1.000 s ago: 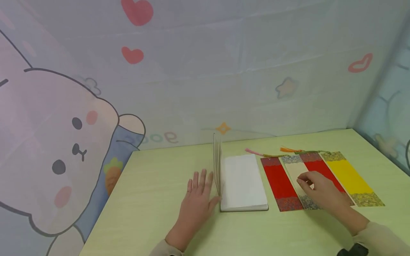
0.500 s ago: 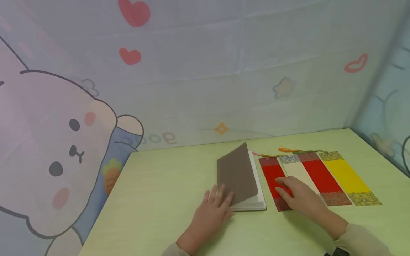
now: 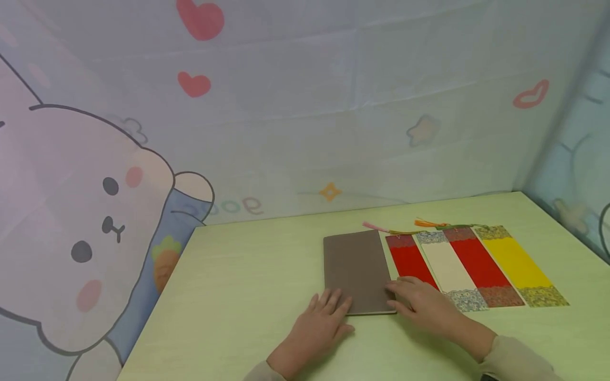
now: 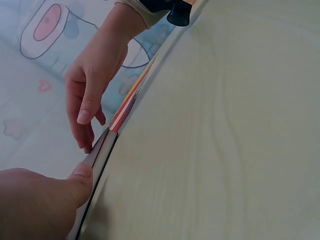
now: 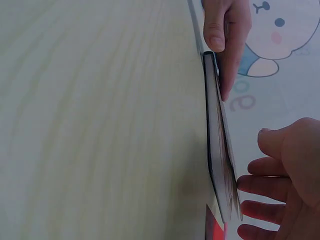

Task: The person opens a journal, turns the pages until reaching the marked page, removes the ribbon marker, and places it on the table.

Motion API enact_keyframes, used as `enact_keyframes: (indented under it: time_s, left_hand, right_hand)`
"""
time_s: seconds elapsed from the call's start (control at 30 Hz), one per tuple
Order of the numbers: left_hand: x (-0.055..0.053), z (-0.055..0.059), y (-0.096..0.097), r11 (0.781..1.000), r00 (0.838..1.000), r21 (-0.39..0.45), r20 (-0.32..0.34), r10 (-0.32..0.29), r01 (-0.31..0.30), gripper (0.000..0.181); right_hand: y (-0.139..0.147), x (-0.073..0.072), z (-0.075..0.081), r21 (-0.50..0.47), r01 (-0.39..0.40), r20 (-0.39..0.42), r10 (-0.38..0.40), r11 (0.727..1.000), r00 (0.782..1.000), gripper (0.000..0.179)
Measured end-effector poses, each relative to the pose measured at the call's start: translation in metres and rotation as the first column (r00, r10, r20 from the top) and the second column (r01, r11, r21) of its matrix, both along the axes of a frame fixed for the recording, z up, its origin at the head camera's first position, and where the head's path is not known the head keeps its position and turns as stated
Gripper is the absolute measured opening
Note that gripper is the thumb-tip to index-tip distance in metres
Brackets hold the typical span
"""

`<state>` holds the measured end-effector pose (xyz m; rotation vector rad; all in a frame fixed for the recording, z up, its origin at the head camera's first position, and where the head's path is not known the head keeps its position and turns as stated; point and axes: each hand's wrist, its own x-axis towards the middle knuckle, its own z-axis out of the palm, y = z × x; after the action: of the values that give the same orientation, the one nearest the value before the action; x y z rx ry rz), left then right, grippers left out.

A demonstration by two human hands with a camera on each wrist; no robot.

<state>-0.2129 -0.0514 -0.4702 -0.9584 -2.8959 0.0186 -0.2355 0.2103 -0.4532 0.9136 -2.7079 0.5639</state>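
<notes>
A brown-covered notebook (image 3: 356, 270) lies closed on the table in the head view. My left hand (image 3: 318, 325) rests its extended fingers on the cover's lower left corner. At the lower right edge, my right hand (image 3: 424, 307) touches the cover with loosely bent fingers, partly over the nearest red bookmark (image 3: 412, 264). The right wrist view shows the notebook's page edges (image 5: 215, 115) side-on, the cover standing slightly off the pages near my right fingers (image 5: 265, 185). From the left wrist view, my left thumb (image 4: 81, 175) lies by the notebook's edge.
Right of the notebook lie a cream bookmark (image 3: 448, 267), another red bookmark (image 3: 481, 264) and a yellow bookmark (image 3: 519, 262), side by side. Pink (image 3: 374, 226) and orange tassels (image 3: 429, 223) extend behind them. A printed cloth (image 3: 295, 116) hangs along the table's back.
The notebook's cover has swung from upright over to the right and down onto the white pages. My left hand followed it rightward; my right hand moved left from the bookmarks to the notebook.
</notes>
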Motion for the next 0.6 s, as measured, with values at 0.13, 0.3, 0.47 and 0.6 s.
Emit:
enact_keyframes:
  time_s: [0.13, 0.3, 0.47, 0.6]
  left_hand:
    - [-0.0002, -0.0008, -0.0007, 1.000, 0.999, 0.027, 0.036, -0.006, 0.005, 0.057]
    - [-0.0002, -0.0002, -0.0021, 0.998, 0.998, 0.056, 0.061, -0.013, 0.009, 0.059]
    - [-0.0015, -0.0003, -0.0049, 0.997, 0.999, 0.078, 0.030, -0.012, 0.009, 0.063]
    - [-0.0037, 0.0006, -0.0078, 0.997, 0.999, 0.071, -0.040, 0.012, -0.009, 0.070]
  right_hand:
    - [-0.0006, -0.0002, -0.0025, 0.061, -0.020, 0.021, 0.019, 0.998, 1.000, 0.037]
    - [-0.0008, -0.0006, -0.0025, 0.069, -0.025, 0.042, 0.022, 0.997, 0.999, 0.038]
    - [0.0000, 0.0007, 0.0000, 0.009, -0.009, 0.027, 0.009, 1.000, 1.000, 0.041]
    - [0.0019, -0.0003, 0.0020, -0.049, 0.021, -0.028, -0.023, 0.999, 0.999, 0.047]
